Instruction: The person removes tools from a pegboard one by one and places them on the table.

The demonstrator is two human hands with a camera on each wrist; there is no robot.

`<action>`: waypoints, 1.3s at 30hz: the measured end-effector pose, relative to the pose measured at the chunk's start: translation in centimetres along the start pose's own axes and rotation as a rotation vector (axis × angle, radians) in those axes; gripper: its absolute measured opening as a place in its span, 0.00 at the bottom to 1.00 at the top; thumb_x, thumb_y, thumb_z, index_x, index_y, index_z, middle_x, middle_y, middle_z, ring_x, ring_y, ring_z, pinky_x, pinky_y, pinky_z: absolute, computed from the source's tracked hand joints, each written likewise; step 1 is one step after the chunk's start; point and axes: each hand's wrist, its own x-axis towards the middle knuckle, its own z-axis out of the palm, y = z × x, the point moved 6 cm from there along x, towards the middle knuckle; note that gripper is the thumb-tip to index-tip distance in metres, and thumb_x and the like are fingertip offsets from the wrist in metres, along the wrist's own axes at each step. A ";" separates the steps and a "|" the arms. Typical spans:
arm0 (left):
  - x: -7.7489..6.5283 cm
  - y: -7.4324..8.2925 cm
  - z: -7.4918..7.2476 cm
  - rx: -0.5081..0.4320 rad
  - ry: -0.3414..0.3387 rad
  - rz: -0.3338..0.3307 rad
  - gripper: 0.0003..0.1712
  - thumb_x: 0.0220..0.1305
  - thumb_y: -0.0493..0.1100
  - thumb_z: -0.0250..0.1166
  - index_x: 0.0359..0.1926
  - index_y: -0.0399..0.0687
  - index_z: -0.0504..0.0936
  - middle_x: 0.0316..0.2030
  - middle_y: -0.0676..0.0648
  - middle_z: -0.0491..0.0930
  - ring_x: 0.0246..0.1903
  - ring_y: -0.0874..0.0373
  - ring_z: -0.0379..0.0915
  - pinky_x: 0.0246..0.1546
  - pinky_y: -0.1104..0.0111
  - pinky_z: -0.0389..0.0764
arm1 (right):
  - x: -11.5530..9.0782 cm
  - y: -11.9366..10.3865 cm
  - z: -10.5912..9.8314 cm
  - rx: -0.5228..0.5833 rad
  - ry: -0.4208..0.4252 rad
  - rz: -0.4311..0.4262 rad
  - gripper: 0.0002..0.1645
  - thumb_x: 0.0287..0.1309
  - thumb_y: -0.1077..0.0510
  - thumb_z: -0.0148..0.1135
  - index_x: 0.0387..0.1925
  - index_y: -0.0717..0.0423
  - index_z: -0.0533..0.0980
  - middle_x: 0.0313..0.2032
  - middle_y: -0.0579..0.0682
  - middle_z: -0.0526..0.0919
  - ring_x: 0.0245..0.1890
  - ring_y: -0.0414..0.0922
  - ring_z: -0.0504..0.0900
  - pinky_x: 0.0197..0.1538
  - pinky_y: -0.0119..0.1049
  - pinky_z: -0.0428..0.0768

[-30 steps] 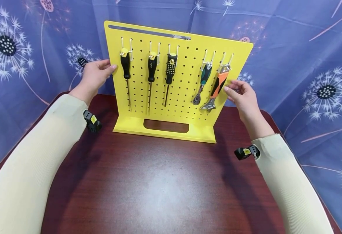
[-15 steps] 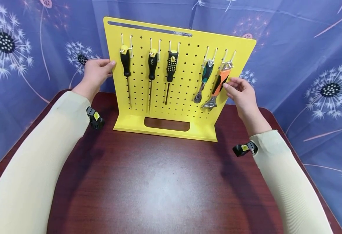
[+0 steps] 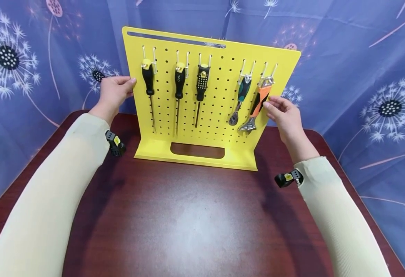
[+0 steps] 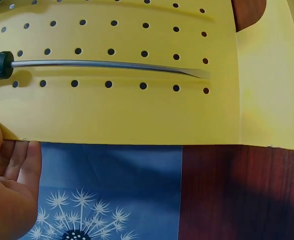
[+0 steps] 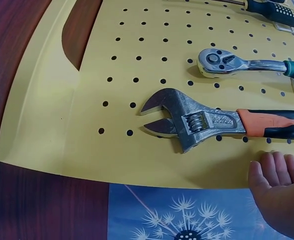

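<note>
My left hand [image 3: 115, 92] pinching the pegboard [image 3: 220, 96], my right hand [image 3: 285, 115] loosely curled beside the wrench [image 5: 221, 122], hold unclear.

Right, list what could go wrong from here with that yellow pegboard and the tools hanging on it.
The left hand pinches one side edge of the yellow pegboard, with the right hand at the opposite edge; a sudden tilt might set the hanging screwdrivers swinging or shake them loose.

The right hand is very close to the adjustable wrench, so a slip could knock it against the neighbouring ratchet wrench.
</note>
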 end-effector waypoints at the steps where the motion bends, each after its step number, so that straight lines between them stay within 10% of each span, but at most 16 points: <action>1: 0.0 0.0 0.0 0.015 0.002 0.000 0.26 0.74 0.48 0.61 0.67 0.41 0.76 0.54 0.55 0.77 0.45 0.68 0.76 0.68 0.62 0.77 | 0.0 0.1 0.0 -0.005 -0.006 0.005 0.11 0.67 0.55 0.67 0.48 0.43 0.75 0.43 0.37 0.77 0.46 0.32 0.78 0.53 0.25 0.78; 10: 0.0 -0.4 0.2 0.084 0.031 -0.019 0.25 0.76 0.50 0.59 0.68 0.47 0.76 0.70 0.45 0.73 0.57 0.58 0.77 0.69 0.61 0.75 | 0.1 0.4 -0.1 -0.011 -0.016 0.016 0.09 0.67 0.54 0.67 0.47 0.42 0.77 0.43 0.36 0.79 0.47 0.31 0.79 0.58 0.28 0.78; 28: 0.1 -0.4 0.0 0.078 0.000 -0.028 0.26 0.76 0.50 0.59 0.70 0.47 0.74 0.72 0.44 0.70 0.65 0.56 0.73 0.68 0.62 0.76 | 0.3 0.4 0.9 0.016 -0.052 0.022 0.09 0.69 0.57 0.65 0.48 0.44 0.79 0.36 0.31 0.86 0.42 0.29 0.83 0.50 0.21 0.79; 39: -0.1 -0.4 0.0 0.064 0.017 -0.008 0.25 0.75 0.48 0.60 0.68 0.45 0.76 0.59 0.49 0.78 0.48 0.66 0.76 0.67 0.61 0.78 | 0.6 0.3 1.3 0.056 -0.055 -0.029 0.08 0.68 0.61 0.66 0.37 0.41 0.83 0.30 0.34 0.87 0.35 0.31 0.85 0.46 0.23 0.82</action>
